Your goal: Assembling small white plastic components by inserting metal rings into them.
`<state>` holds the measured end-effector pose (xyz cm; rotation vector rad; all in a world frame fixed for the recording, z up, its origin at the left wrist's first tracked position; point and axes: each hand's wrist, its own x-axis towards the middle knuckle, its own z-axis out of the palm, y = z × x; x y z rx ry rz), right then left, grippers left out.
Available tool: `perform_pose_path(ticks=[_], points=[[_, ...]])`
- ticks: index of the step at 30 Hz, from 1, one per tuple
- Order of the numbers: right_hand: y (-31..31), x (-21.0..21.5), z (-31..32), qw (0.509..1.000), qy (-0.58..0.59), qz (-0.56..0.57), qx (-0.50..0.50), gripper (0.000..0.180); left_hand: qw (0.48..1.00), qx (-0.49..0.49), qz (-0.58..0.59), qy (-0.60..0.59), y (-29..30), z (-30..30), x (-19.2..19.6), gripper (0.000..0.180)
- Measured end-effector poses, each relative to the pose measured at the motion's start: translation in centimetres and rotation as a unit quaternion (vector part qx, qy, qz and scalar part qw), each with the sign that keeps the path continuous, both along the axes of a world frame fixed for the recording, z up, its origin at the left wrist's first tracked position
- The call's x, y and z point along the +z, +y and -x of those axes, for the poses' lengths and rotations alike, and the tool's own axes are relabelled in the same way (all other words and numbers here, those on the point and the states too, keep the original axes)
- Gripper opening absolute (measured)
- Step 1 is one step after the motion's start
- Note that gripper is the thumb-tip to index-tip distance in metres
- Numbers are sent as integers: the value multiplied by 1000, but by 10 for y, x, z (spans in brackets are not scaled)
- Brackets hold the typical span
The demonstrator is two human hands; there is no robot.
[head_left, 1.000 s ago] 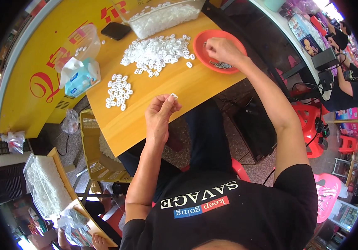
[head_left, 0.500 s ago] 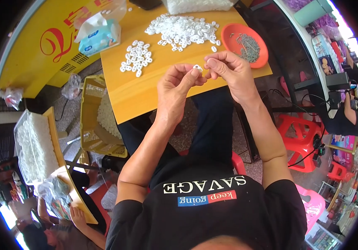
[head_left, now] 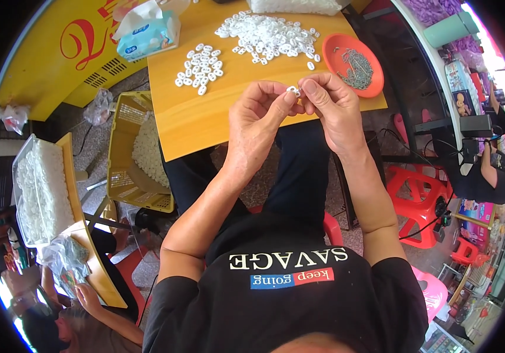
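Note:
A small white oval plastic piece with holes (head_left: 292, 90) is pinched between the thumb and fingers of my left hand (head_left: 253, 120), over the near edge of the wooden table (head_left: 190, 132). Closed in a pinch, my right hand (head_left: 336, 109) meets the piece from the right, thumb and fingertips against it. Whatever else those fingertips hold is too small and hidden to make out. Beyond my hands spreads a large heap of similar white pieces (head_left: 273, 38), with a smaller group (head_left: 200, 66) to its left. An orange-red bowl (head_left: 377, 82) of thin grey metal pins (head_left: 355, 67) stands right of the heap.
A blue tissue pack (head_left: 149, 38) sits at the table's far left. Below on the floor stands a yellow crate (head_left: 114, 167) with white pieces inside. Another person's hand (head_left: 89, 298) is at a side table to the left. Red stools (head_left: 420, 197) stand to the right.
My right hand has come in closer, its fingertips now against the white piece in my left hand. The whole view has shifted slightly.

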<state>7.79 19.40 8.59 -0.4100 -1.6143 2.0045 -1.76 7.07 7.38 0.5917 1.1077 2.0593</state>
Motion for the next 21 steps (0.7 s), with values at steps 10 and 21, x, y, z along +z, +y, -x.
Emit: perform_pose_path(ticks=[10,21], points=[[-6,-2,3,995,-18,-97,-30,18,1000,11,-6,3,0,0,-1,14],[4,-44,9,996,-26,-59,-69,14,997,55,44,26,25,-1,-37,14]])
